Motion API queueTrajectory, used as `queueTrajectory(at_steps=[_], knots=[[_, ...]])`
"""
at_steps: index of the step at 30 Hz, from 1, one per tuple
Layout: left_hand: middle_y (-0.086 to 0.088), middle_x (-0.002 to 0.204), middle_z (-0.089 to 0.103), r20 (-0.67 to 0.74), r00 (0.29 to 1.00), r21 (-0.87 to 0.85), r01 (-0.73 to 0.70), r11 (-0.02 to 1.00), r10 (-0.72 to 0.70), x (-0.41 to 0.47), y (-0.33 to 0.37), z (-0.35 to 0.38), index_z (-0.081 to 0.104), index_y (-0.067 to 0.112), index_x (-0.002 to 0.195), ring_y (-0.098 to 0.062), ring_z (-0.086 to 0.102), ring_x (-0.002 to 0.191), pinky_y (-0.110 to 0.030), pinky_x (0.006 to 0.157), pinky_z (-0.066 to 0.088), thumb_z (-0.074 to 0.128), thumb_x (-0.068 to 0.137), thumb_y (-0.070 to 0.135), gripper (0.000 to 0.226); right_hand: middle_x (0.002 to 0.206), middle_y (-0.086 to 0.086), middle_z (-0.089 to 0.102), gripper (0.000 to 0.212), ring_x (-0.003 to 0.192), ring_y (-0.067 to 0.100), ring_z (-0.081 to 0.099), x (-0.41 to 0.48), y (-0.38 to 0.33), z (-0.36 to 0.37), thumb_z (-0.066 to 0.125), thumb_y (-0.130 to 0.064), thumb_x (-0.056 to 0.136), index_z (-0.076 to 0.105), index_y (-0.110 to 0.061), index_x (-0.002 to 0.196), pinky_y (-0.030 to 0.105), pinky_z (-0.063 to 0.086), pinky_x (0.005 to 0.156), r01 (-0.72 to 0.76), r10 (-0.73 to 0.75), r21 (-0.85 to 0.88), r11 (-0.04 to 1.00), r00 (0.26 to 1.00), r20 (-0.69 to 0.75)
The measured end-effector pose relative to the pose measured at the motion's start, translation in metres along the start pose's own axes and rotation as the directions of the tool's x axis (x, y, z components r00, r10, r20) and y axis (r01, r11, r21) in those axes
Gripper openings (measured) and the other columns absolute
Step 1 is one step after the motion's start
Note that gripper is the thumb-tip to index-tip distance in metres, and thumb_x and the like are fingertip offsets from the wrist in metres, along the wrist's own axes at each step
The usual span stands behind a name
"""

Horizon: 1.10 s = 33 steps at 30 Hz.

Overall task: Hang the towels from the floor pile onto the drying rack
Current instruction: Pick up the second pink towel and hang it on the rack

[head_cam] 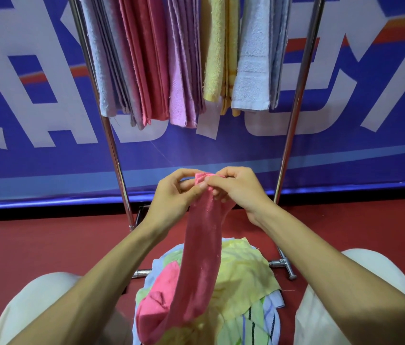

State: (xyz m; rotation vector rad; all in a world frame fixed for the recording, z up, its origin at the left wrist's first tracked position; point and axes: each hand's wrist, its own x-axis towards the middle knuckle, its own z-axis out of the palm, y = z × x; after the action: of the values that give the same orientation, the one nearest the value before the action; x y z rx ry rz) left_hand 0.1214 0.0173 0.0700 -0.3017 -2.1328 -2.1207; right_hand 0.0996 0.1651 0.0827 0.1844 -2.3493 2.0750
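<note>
Item: one pink terry towel [201, 257], bunched lengthwise, its top edge at your hands and its tail trailing onto the floor pile [246, 277] between your knees.

Pile: yellow, pink, pale blue and striped green pieces; the total cannot be told.

Drying rack [293, 120]: two uprights, with hung towels [146, 58] in five colour groups.

Hands: two, close together. Your left hand [171, 195] and right hand [238, 190] both pinch the towel's top edge with curled fingers.
</note>
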Motion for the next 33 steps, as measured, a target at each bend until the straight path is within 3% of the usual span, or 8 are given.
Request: queueTrajectory(at_steps=[7,13,17,21,23,27,30,33], knots=[[-0.006,0.084,0.076,-0.115,0.988,0.173,-0.078,0.982,0.099,0.004,0.001,-0.006,0.067,0.015,0.091,-0.024,0.072,0.085,-0.048,0.084,0.056,0.066,0.088,0.011,0.005,0.056,-0.003,0.061,0.018,0.051,0.007,0.056,0.005,0.001,-0.004,0.075,-0.021,0.083,0.065,-0.006,0.082,0.013,0.043,0.050,0.002,0.001,-0.052,0.999,0.998,0.065],[0.011,0.081,0.070,-0.094,0.948,0.524,-0.213,0.825,0.304,0.011,0.007,-0.021,0.067,0.015,0.091,-0.003,0.067,0.079,-0.030,0.080,0.055,0.067,0.089,0.013,0.003,0.055,-0.013,0.057,0.019,0.053,0.000,0.050,0.010,0.002,-0.014,0.077,-0.031,0.081,0.070,-0.015,0.074,0.014,0.040,0.058,0.066,-0.028,-0.282,0.957,0.990,0.137],[0.016,0.080,0.065,-0.127,0.931,0.507,-0.236,0.829,0.343,0.014,0.006,-0.026,0.065,0.015,0.091,0.007,0.058,0.076,-0.020,0.079,0.048,0.060,0.092,0.009,0.008,0.055,-0.011,0.055,0.029,0.053,0.001,0.048,0.013,0.006,-0.020,0.073,-0.042,0.082,0.069,-0.015,0.071,0.017,0.034,0.055,0.151,-0.050,-0.599,0.786,0.982,0.182],[0.014,0.078,0.061,-0.341,0.889,0.330,-0.189,0.925,0.304,0.022,0.011,-0.038,0.063,0.018,0.088,0.006,0.054,0.071,-0.015,0.074,0.043,0.055,0.095,0.006,0.016,0.058,-0.005,0.042,0.038,0.056,0.009,0.042,0.015,0.009,-0.024,0.067,-0.040,0.088,0.057,-0.018,0.058,0.026,0.030,0.054,0.224,-0.099,-0.720,0.656,0.972,0.213],[0.012,0.077,0.060,-0.439,0.861,0.237,-0.163,0.958,0.255,0.025,0.012,-0.043,0.063,0.016,0.091,0.005,0.052,0.069,-0.011,0.070,0.042,0.053,0.096,0.006,0.015,0.062,-0.007,0.044,0.040,0.062,0.009,0.045,0.016,0.009,-0.025,0.065,-0.038,0.089,0.052,-0.023,0.055,0.025,0.031,0.056,0.224,-0.112,-0.705,0.673,0.973,0.202],[0.009,0.077,0.059,-0.581,0.802,0.105,-0.100,0.989,0.143,0.030,0.005,-0.049,0.064,0.011,0.097,0.001,0.050,0.069,-0.007,0.064,0.040,0.051,0.098,0.008,0.013,0.059,-0.014,0.060,0.029,0.063,-0.005,0.053,0.018,0.007,-0.023,0.066,-0.034,0.090,0.064,-0.016,0.067,0.026,0.040,0.066,0.233,-0.187,-0.523,0.820,0.972,0.140],[0.009,0.075,0.058,-0.622,0.777,0.071,-0.067,0.995,0.097,0.033,0.002,-0.050,0.064,0.011,0.092,0.000,0.048,0.068,-0.006,0.059,0.039,0.051,0.098,0.010,0.014,0.071,0.001,0.069,0.020,0.069,0.012,0.061,0.018,0.006,-0.018,0.070,-0.027,0.087,0.069,-0.013,0.072,0.034,0.048,0.074,0.290,-0.303,-0.378,0.879,0.953,0.027],[0.009,0.074,0.058,-0.629,0.772,0.065,-0.071,0.995,0.096,0.034,0.002,-0.050,0.064,0.013,0.091,-0.001,0.048,0.066,-0.011,0.059,0.039,0.052,0.098,0.011,0.014,0.068,-0.008,0.069,0.014,0.067,0.005,0.061,0.017,0.002,-0.015,0.075,-0.017,0.083,0.071,-0.023,0.071,0.026,0.050,0.070,0.378,-0.408,-0.225,0.898,0.907,-0.102]])
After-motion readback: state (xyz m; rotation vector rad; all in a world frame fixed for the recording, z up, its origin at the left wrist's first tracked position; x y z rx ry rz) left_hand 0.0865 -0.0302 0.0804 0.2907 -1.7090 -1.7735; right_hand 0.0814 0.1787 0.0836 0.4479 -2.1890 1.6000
